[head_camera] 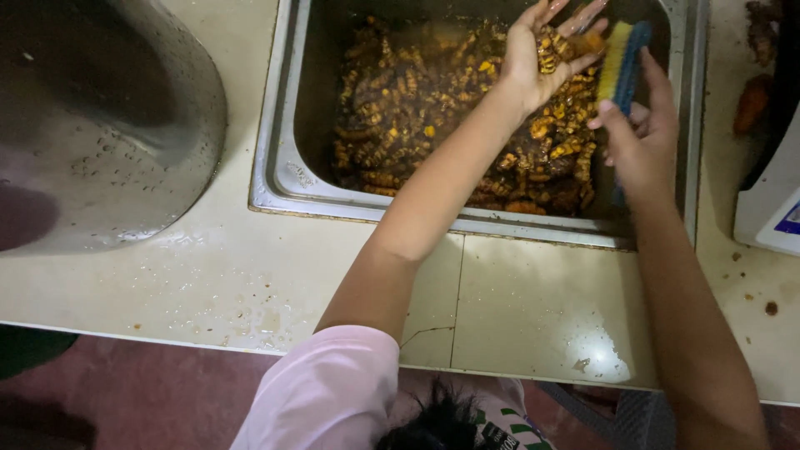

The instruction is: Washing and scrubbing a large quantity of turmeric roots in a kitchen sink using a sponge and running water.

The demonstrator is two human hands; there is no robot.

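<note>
We see a dim, warm-lit scene. Light falls from above, leaving soft glare on the wet bench point(542, 325) and the big metal bowl point(108, 125). The sink point(283, 167) sits shadowed; fingertips blur slightly, edges darken.

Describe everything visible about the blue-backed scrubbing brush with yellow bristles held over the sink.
The blue-backed scrubbing brush with yellow bristles looks plastic, long and narrow. It stands nearly on end, its blue back facing right and its pale yellow bristles facing left. The right hand grips its lower part, thumb along the bristle side; its bottom end is hidden behind that hand. The bristles press against a knobbly orange root piece lying in the open left hand. It hangs above the steel sink full of similar roots.
</note>
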